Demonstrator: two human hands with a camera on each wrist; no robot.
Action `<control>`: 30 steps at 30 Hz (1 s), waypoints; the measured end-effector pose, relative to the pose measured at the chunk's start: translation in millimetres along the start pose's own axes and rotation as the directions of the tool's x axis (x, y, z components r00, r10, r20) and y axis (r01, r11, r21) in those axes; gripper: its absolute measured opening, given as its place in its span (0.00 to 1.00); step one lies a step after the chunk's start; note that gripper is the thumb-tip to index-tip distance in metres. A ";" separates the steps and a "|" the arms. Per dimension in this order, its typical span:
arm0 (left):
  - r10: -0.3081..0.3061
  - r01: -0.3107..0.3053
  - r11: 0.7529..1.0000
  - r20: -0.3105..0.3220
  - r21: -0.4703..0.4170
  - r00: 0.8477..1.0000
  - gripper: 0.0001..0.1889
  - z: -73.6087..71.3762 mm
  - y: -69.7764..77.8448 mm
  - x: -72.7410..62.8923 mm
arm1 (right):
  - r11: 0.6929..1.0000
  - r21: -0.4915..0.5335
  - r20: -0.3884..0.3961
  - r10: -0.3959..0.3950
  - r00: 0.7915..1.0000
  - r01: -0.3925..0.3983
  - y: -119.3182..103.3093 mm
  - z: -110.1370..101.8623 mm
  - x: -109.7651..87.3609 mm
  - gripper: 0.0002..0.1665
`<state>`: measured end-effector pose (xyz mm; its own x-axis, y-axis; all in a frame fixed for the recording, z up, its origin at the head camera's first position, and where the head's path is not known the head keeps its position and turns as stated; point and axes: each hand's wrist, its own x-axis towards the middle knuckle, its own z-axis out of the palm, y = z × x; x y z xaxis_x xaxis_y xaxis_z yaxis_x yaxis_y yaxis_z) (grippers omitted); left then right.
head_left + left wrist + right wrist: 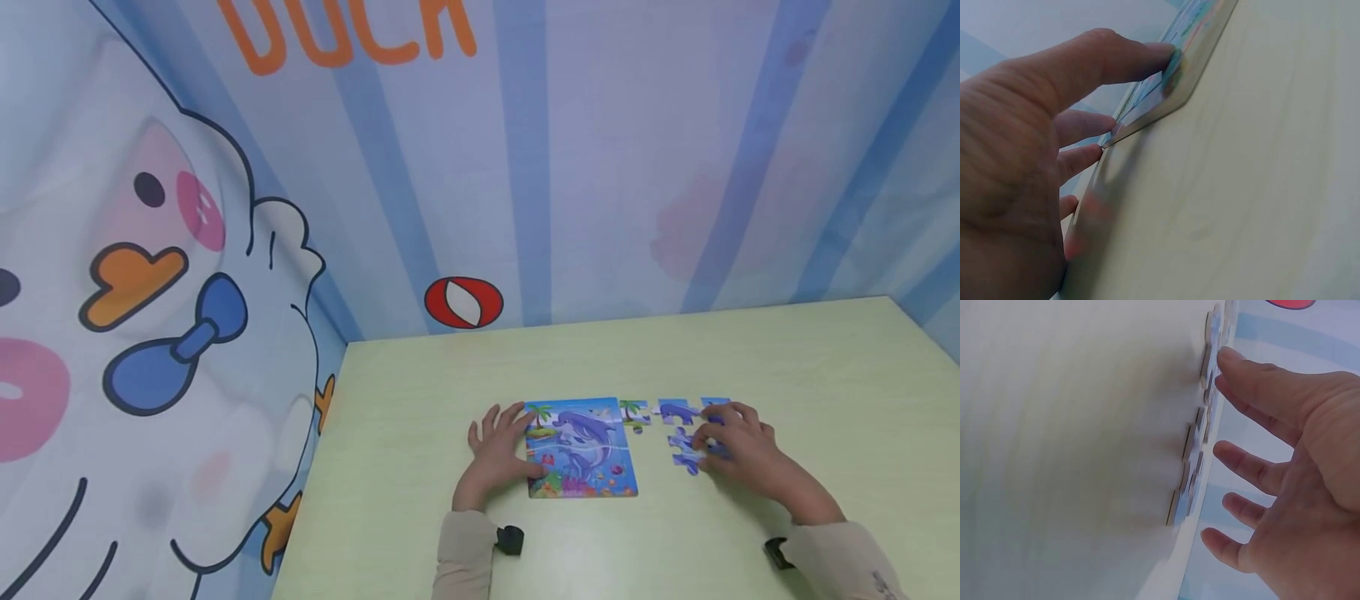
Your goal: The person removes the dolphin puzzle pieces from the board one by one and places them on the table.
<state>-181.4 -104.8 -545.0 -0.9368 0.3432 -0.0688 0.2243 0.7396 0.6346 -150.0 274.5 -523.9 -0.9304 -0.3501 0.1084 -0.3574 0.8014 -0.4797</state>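
Observation:
A square picture puzzle (592, 454) with two dolphins, a palm tree and a blue sea lies flat on the table. My left hand (491, 458) rests at its left side, thumb tip on the lower left part and fingertips by the upper left corner. In the left wrist view, the thumb (1110, 57) touches the puzzle's face near a rounded corner. My right hand (753, 454) is spread over loose dolphin puzzle pieces (684, 454) to the right, partly hiding some. In the right wrist view, thumb and fingers stand apart beside several pieces (1190, 440); whether they touch is unclear.
A palm-tree piece (633, 409) lies against the puzzle's upper right edge, with a dolphin piece (678, 410) farther right. The pale wooden table (405, 417) meets a printed fabric backdrop (600, 167) at its back and left edges.

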 end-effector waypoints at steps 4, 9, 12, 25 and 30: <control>-0.002 0.002 1.000 -0.002 0.004 1.000 0.46 0.4 -0.6 0.6 | 0.999 0.037 -0.002 0.002 1.000 -0.002 -1.6 1.7 2.4 0.08; -0.002 0.002 1.000 -0.004 0.005 1.000 0.46 0.6 -1.3 0.4 | 0.998 0.066 0.012 0.012 1.000 -0.013 -4.5 6.2 6.5 0.07; 0.004 -0.004 1.000 -0.006 0.000 1.000 0.46 0.3 -1.4 0.0 | 0.997 0.079 0.012 0.013 1.000 -0.014 -8.7 9.2 8.3 0.07; -0.001 0.001 1.000 -0.004 -0.003 1.000 0.47 0.6 -1.1 -0.2 | 0.992 0.103 -0.057 -0.071 0.996 0.077 -25.8 20.9 16.1 0.09; -0.005 0.005 1.000 -0.001 -0.006 1.000 0.46 -0.3 0.0 -0.2 | 0.987 0.119 -0.066 -0.104 0.992 0.111 -32.1 23.4 22.9 0.08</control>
<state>-181.4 -105.0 -544.8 -0.9383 0.3384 -0.0712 0.2176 0.7378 0.6389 -157.9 229.4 -526.5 -0.8916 -0.3987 0.2146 -0.4464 0.6941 -0.5648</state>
